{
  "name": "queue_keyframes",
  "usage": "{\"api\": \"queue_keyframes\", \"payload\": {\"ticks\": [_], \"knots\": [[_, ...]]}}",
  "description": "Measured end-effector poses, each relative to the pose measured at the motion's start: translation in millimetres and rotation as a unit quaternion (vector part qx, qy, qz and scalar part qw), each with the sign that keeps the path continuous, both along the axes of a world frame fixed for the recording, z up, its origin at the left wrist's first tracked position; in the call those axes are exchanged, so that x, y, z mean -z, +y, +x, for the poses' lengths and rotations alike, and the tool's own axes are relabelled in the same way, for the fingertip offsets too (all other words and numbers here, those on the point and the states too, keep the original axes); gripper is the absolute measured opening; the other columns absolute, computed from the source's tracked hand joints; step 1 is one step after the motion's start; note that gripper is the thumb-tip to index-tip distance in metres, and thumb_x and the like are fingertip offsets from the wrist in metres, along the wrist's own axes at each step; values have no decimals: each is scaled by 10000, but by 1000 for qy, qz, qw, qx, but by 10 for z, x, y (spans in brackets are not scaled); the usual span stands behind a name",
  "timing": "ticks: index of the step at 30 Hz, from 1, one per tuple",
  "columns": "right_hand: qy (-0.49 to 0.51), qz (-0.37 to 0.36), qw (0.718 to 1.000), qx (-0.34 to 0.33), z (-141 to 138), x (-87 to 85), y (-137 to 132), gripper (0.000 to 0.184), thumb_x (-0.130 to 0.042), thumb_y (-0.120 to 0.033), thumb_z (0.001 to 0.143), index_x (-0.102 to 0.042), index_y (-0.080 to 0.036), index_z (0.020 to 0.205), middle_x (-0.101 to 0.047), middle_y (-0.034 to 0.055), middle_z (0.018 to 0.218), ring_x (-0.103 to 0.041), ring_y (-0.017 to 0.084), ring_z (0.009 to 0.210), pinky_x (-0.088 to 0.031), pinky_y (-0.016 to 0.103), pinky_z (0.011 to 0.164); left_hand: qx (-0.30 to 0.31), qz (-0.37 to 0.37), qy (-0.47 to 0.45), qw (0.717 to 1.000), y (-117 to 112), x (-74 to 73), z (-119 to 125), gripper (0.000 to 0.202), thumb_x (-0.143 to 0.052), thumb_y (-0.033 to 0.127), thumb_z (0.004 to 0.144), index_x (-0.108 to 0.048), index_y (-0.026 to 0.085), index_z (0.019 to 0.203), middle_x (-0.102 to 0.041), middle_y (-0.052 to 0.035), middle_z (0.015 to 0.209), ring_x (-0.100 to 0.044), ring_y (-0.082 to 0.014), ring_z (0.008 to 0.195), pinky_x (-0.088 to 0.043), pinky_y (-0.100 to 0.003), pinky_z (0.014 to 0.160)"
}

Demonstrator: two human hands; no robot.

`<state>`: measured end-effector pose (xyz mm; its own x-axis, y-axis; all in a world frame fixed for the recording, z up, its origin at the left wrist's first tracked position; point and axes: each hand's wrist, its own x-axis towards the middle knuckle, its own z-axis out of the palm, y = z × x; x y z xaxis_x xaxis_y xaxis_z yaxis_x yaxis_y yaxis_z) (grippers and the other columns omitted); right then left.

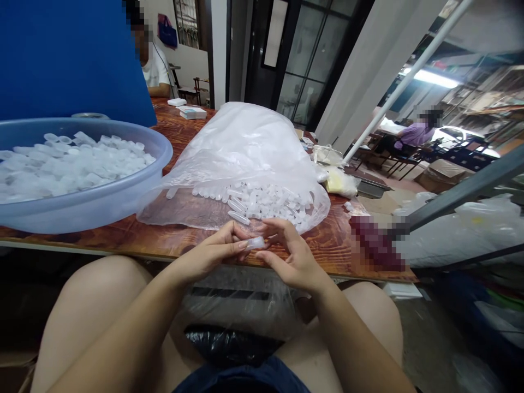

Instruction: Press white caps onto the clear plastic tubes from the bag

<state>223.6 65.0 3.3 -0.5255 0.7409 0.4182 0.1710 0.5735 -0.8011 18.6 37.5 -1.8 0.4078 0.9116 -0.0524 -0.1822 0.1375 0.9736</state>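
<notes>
Between thumb and fingers, my left hand (223,244) grips a small translucent white plastic tube (256,243) at the table's front edge. My right hand (292,254) is close to the tube's other end, its thumb and fingers apart around it; nothing shows in its grasp. Just beyond my fingers, several similar tubes (270,202) spill inside the mouth of a large clear plastic bag (249,136). To the left stands a blue plastic basin (159,158), heaped with short translucent pieces (82,164).
The wooden table (184,248) ends just above my knees. A blue panel (73,60) rises behind the basin. One person (158,68) sits across the table; another, in purple (413,134), sits far right. Small packets (341,182) and a grey metal bar (462,188) lie to the right.
</notes>
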Motion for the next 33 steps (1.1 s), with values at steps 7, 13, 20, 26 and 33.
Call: {"api": "queue_keyframes", "payload": {"ticks": [7,13,20,26,33], "knots": [[-7,-15,1000,-3,2,-29,-30,502,-608,-292,884,-420,-243,1348,-633,38,912,-607,147,726,-507,273,656,-18,14,-2,1000,-20,8,6,231,-598,387,876,-480,200,944,-597,-19,851,-542,-157,774,-381,-279,698],[-15,-231,971,49,-144,85,21,358,-505,-525,900,-559,-192,781,-562,-19,588,-491,92,441,-388,219,450,-142,213,229,939,-62,95,93,116,-566,303,883,-526,207,932,-581,-50,907,-532,-202,860,-386,-334,820],[8,-56,996,63,-97,78,62,197,-513,-392,917,-567,-202,920,-578,15,753,-553,134,652,-473,271,627,-191,181,236,935,-90,8,68,260,-511,437,904,-586,208,1002,-607,-53,881,-534,-197,777,-406,-306,727],[-29,236,971,34,-51,65,33,230,-476,-174,930,-530,-224,1149,-619,88,943,-584,203,865,-500,344,774,-63,-67,12,996,-58,5,-1,469,-441,571,885,-470,186,619,-374,21,533,-302,-115,506,-236,-253,495],[75,-11,990,120,-132,90,-135,150,-501,-354,939,-580,-226,929,-518,4,698,-496,145,625,-438,277,596,-130,96,95,982,-178,-28,63,339,-443,472,933,-492,190,751,-452,-4,718,-412,-142,667,-332,-270,619]]}}
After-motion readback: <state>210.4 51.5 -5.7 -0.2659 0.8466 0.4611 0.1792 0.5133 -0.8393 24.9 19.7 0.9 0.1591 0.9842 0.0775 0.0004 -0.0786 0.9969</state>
